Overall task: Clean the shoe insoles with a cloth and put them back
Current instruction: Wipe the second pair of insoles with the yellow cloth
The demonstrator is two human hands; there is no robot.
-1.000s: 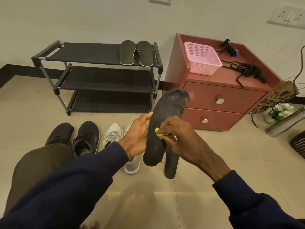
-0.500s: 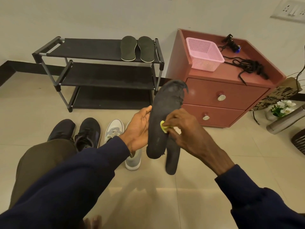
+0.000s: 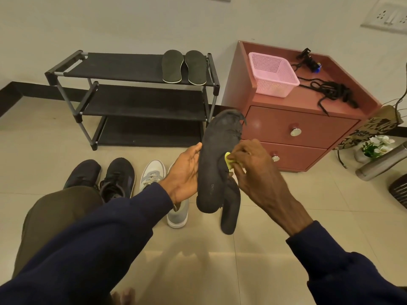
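— Where is the left hand (image 3: 185, 172)?
— Raised mid-view, palm turned inward, thumb laid along the edge of the black insole (image 3: 211, 172). Its other fingers are hidden behind it.
— And the right hand (image 3: 253, 175)?
— Back of the hand upward, fingers curled, pinching a yellow cloth (image 3: 228, 160) against the insole's face.
— The arms?
— Both in dark blue sleeves (image 3: 110, 249), reaching forward and converging.

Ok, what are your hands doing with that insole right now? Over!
Left hand holds dark insole upright. Right hand pinches yellow cloth, pressed on insole's middle. Nothing in the way.
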